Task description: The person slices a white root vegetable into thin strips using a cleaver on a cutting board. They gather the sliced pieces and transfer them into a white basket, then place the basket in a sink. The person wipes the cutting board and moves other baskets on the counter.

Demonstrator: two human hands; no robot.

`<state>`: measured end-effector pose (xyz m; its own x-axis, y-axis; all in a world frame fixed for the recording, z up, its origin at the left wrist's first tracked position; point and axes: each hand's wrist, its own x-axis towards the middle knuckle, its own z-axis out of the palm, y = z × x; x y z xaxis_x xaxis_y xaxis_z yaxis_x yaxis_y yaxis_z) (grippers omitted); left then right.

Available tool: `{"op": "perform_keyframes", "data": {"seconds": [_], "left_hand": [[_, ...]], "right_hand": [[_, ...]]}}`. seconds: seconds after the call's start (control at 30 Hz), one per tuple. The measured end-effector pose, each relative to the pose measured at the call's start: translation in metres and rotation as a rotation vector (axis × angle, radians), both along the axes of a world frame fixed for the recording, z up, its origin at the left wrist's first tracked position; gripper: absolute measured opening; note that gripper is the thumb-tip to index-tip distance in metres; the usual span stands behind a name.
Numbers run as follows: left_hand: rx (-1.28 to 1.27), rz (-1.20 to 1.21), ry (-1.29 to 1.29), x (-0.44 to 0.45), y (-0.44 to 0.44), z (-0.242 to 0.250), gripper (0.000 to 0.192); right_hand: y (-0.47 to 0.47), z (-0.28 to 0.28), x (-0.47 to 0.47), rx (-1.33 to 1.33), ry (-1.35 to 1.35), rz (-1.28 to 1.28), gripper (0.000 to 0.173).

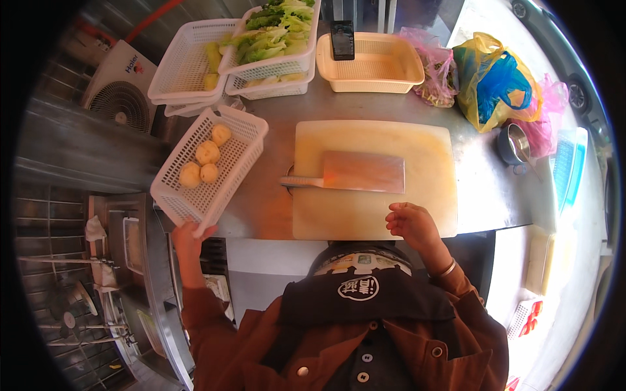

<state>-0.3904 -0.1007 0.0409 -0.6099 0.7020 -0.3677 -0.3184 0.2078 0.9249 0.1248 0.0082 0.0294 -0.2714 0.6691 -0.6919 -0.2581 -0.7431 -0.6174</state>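
My left hand (190, 237) grips the near corner of a white perforated plastic basket (230, 183). Several peeled potatoes (208, 152) lie inside it, towards its left side. My right hand (413, 226) holds nothing, its fingers loosely curled above the near edge of a pale cutting board (425, 146). On that board a broad-bladed cleaver (364, 172) lies flat, its handle (302, 182) pointing left past the board's edge. Behind the handle, part of a dark ring-shaped thing shows, mostly hidden.
At the back stand baskets with leafy lettuce (276, 41) and yellowish vegetables (212, 63). A cream basket (369, 85) has a phone (342, 41) propped at it. Plastic bags (499, 83) and a metal cup (513, 144) sit right on the steel table (279, 110).
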Motion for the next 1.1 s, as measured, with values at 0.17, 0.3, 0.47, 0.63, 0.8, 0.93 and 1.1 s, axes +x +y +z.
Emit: {"op": "perform_keyframes", "data": {"seconds": [0.17,0.3,0.47,0.63,0.8,0.93,1.1], "left_hand": [[-0.095,-0.202,0.055,0.042,-0.035,0.078,0.06],[-0.01,-0.369,0.042,0.093,-0.032,0.092,0.058],[0.009,-0.753,0.066,0.17,0.025,0.079,0.043],[0.149,-1.025,-0.032,0.274,0.087,0.062,0.042],[0.242,-1.096,-0.255,0.34,0.123,0.023,0.051],[0.115,-1.122,0.678,0.321,0.128,-0.024,0.056],[0.032,-0.878,0.944,0.257,0.12,-0.057,0.053]], "right_hand": [[0.0,0.011,-0.004,0.091,0.035,0.163,0.038],[0.01,0.025,0.01,0.158,0.246,0.166,0.067],[0.018,0.036,0.078,0.18,0.327,0.098,0.067],[-0.029,0.033,0.16,0.244,-0.349,-0.077,0.066],[-0.115,0.02,0.239,0.214,-0.2,-0.532,0.07],[-0.152,-0.017,0.305,0.076,-0.299,-0.903,0.084],[-0.19,-0.063,0.388,0.059,-0.346,-1.149,0.062]]}}
